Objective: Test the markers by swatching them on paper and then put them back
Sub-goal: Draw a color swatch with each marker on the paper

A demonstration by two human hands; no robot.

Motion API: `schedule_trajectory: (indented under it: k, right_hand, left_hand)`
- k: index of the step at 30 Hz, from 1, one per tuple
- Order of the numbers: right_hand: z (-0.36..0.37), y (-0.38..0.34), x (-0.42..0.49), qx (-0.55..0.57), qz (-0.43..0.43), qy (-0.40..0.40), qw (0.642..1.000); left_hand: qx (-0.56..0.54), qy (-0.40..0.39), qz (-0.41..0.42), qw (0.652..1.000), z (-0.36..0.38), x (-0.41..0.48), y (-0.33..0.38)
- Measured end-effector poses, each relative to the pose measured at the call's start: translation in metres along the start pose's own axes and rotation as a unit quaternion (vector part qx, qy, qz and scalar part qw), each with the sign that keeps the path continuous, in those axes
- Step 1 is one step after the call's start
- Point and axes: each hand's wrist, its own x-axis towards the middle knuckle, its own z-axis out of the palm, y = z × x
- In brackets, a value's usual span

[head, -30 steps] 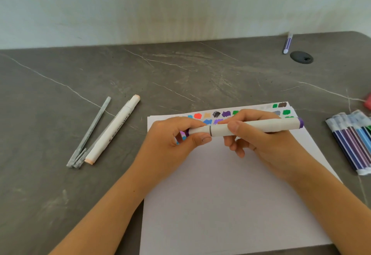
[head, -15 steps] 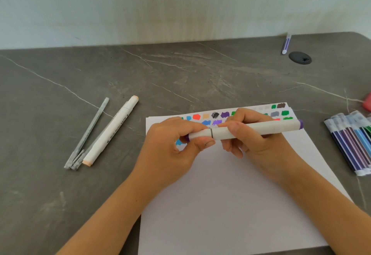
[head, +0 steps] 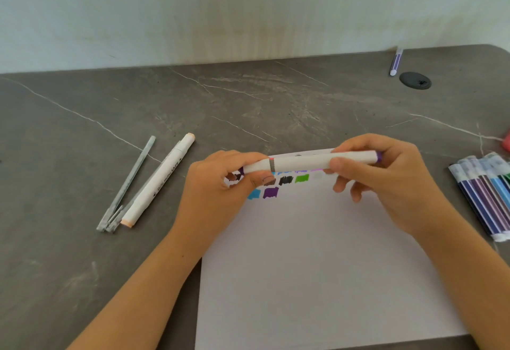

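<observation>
Both hands have carried the purple-tipped white marker (head: 300,162) toward 12 o'clock, to the far edge of the paper (head: 317,267), uncovering colour swatches (head: 287,180) beneath. The left hand (head: 218,184) curls round its cap end and the right hand (head: 386,181) pinches the barrel. The cap looks seated (a purple patch is already down), so putting it back is probably next. At 3 o'clock a clear pack (head: 485,198) holds blue and purple markers; a peach-capped marker (head: 160,181) lies loose at 9 o'clock.

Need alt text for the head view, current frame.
A left hand and right hand hold a white marker level above white paper with colour swatches along its far edge. On the grey table, a peach-tipped marker and thin grey pens lie left; a marker bundle lies right.
</observation>
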Motion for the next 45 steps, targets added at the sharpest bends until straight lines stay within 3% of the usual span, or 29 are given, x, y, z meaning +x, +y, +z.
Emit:
schedule_trajectory:
  k: [3,7,21,28,34,40,45]
  right_hand:
    - [0.0,0.0,-0.003,-0.11,-0.03,-0.053,0.992]
    - [0.004,0.006,-0.006,-0.159,-0.052,-0.045,0.985]
    - [0.013,0.017,-0.01,-0.204,-0.164,-0.016,0.965]
    - [0.012,0.02,-0.006,-0.179,-0.133,-0.009,0.975]
    - [0.003,0.012,-0.007,-0.169,-0.108,-0.007,0.98]
    - [-0.006,0.005,-0.02,-0.218,-0.122,-0.008,0.968]
    - [-0.022,0.002,-0.037,-0.289,-0.149,0.002,0.946]
  left_hand:
    - [-0.006,-0.034,0.011,0.999,-0.005,0.0,-0.005]
    - [0.016,-0.061,0.018,0.998,-0.006,-0.002,-0.005]
    - [0.001,-0.061,0.016,0.998,-0.009,-0.004,0.0]
    - [0.017,-0.036,0.029,0.999,-0.006,-0.003,-0.003]
    - [-0.034,-0.035,-0.002,0.999,0.0,-0.001,0.003]
    - [-0.057,-0.037,-0.048,0.997,0.003,-0.003,0.017]
    - [-0.049,-0.082,-0.072,0.993,0.016,0.0,0.042]
